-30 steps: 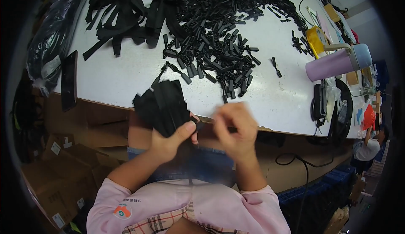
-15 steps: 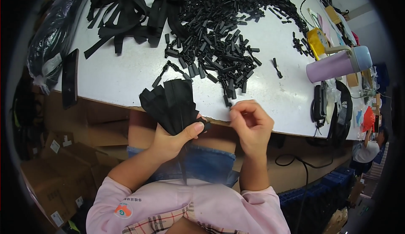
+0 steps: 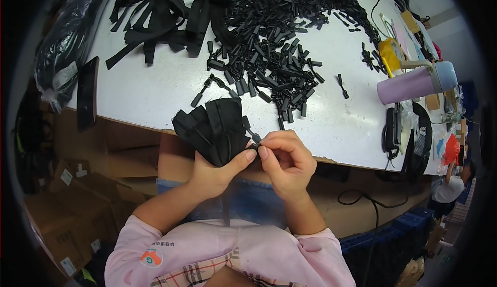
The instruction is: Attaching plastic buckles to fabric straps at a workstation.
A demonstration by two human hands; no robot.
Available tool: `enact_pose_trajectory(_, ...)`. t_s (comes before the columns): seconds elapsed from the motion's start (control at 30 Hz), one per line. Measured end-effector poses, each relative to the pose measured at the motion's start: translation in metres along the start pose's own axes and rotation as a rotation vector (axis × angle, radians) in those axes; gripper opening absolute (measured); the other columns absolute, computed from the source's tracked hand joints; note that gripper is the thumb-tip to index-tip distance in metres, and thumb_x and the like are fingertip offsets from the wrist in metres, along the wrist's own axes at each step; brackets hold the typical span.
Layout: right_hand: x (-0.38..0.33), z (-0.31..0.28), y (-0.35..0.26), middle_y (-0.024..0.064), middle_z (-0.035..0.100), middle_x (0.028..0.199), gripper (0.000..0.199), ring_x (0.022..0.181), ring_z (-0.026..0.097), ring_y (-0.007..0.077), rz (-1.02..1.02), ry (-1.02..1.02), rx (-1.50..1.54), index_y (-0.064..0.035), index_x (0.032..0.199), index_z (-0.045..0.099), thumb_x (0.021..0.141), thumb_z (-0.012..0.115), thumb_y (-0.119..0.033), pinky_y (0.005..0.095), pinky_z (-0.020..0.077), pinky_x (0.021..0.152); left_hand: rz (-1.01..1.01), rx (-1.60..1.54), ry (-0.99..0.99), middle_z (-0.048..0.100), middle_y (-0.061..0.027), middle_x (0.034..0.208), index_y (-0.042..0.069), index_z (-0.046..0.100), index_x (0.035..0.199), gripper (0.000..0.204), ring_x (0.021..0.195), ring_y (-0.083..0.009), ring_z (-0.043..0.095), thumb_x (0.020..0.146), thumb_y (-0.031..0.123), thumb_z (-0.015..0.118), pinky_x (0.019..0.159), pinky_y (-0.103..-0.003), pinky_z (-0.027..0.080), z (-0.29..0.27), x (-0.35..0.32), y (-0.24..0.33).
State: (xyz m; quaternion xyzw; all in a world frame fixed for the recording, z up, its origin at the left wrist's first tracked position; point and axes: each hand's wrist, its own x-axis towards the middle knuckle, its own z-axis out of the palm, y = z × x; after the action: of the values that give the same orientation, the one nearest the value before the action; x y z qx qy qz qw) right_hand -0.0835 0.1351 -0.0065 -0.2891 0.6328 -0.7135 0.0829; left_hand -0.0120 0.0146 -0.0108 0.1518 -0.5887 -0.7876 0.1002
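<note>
Zipper strips: a fanned bundle of black zipper strips is held just below the near edge of the surface, in front of the person's body.
Left hand: the left hand has its grip closed around the lower end of the bundle, thumb pressed against the strips.
Right hand: the right hand has its fingertips pinched shut on a small black slider at the right edge of the bundle.
Change: a second ago the right hand was apart from the bundle, fingers raised; half a second ago it was closing in; now it touches the left thumb and the slider meets a strip end.
Meaning: judged from this, the slider is being fitted onto one strip; seating cannot be confirmed, as the fingers hide the joint.
Stock: a large pile of black sliders lies in the middle of the surface, with loose black strips at the far left.
Other items: a lilac bottle lies on its side at the right; cardboard boxes stand under the surface.
</note>
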Motion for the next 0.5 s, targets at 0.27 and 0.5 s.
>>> enact_pose_trajectory(0.27, 0.008, -0.001, 0.001, 0.0086, 0.054, 0.082, 0.013, 0.064, 0.051, 0.0106, -0.148, -0.136, -0.189, 0.0031, 0.084, 0.056, 0.071, 0.059, 0.005, 0.0214, 0.0426, 0.054, 0.186, 0.029, 0.05, 0.053, -0.0029, 0.088, 0.001, 0.052, 0.094, 0.018, 0.081, -0.0082, 0.05, 0.077, 0.005, 0.057, 0.07, -0.022, 0.042, 0.001, -0.001, 0.002)
enact_pose_trajectory(0.5, -0.008, 0.018, -0.001, 0.006, 0.051, 0.078, 0.01, 0.062, 0.049, 0.0068, 0.169, 0.115, 0.139, 0.0039, 0.083, 0.053, 0.074, 0.057, 0.004, 0.017, 0.0402, 0.052, 0.066, -0.094, -0.013, 0.052, -0.0048, 0.092, 0.0, 0.05, 0.098, 0.02, 0.085, -0.0098, 0.05, 0.081, 0.01, 0.053, 0.074, -0.023, 0.042, 0.004, -0.003, 0.012)
